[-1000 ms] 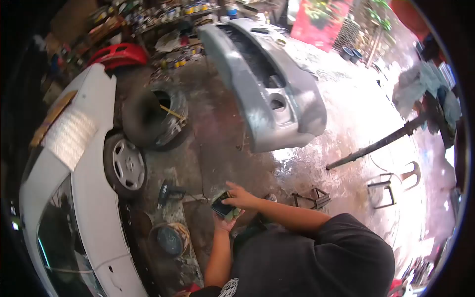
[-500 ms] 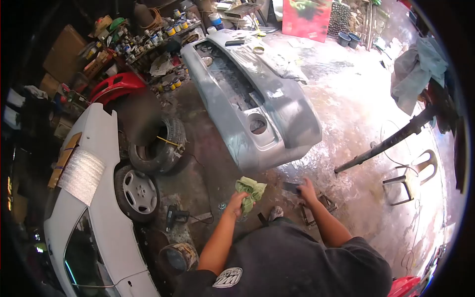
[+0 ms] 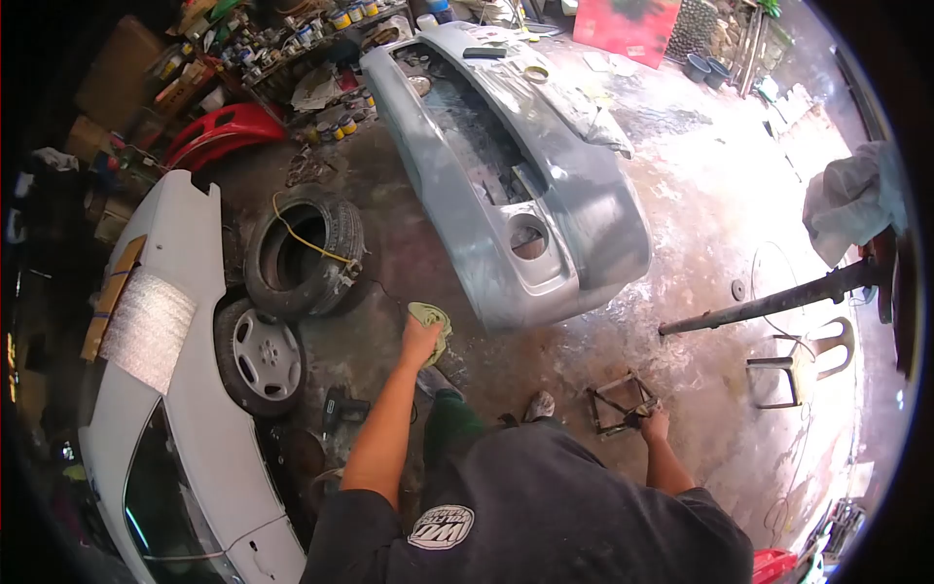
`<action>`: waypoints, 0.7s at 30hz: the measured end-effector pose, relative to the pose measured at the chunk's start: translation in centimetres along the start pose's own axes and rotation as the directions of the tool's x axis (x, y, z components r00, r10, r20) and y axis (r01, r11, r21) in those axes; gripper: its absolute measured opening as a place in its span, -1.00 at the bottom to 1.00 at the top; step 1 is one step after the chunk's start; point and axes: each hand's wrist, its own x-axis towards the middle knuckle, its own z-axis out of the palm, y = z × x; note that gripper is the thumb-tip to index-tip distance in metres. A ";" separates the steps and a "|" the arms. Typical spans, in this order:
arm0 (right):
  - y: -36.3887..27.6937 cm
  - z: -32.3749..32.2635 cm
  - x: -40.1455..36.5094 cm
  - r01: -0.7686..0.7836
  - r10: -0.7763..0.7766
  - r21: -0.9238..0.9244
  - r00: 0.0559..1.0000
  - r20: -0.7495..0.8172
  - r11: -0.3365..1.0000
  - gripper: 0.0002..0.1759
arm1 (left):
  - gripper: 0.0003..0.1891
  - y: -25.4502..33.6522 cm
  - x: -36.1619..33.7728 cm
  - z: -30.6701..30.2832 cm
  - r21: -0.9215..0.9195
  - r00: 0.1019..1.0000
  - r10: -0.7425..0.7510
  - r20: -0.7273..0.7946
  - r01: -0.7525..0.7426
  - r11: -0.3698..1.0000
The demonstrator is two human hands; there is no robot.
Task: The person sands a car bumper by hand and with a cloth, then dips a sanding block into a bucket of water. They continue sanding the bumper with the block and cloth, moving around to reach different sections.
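My left hand (image 3: 419,343) is closed round a crumpled pale green cloth (image 3: 434,329), held above my foot and the floor. My right hand (image 3: 656,424) is low on the right, fingers curled, at the corner of a small dark metal frame (image 3: 605,407) on the floor. What those fingers hold, if anything, is too small to make out. Ahead of both hands lies a large grey car bumper (image 3: 595,200) with a round opening in its near end. On top of it rest a dark block (image 3: 484,53) and a tape roll (image 3: 535,74).
To the left are a pale car body (image 3: 204,467), its wheel (image 3: 265,362), a loose tyre (image 3: 336,234) and a heat gun (image 3: 342,409). A red bumper (image 3: 229,131) lies behind. On the right, a slanted metal post (image 3: 759,304) stands near a plastic chair (image 3: 793,375).
My left hand has moved left and forward with the cloth. My right hand has gone down and right to the metal frame; the dark flat tool it held before no longer shows clearly.
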 end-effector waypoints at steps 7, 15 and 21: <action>-9.6 -2.7 -4.5 -0.304 0.307 0.260 0.951 0.030 0.916 -0.56 | -0.23 6.3 8.2 -5.4 0.218 0.963 0.171 0.211 -0.216 0.952; -21.3 2.0 -15.1 -0.600 0.532 0.423 0.799 0.281 0.679 -0.68 | -0.19 14.2 12.8 -1.0 0.160 0.683 0.438 0.585 -0.626 0.763; -25.7 9.6 -22.1 -0.609 0.528 0.396 0.793 0.305 0.687 -0.55 | -0.17 9.9 17.3 5.9 0.175 0.107 0.662 0.742 -0.984 -0.037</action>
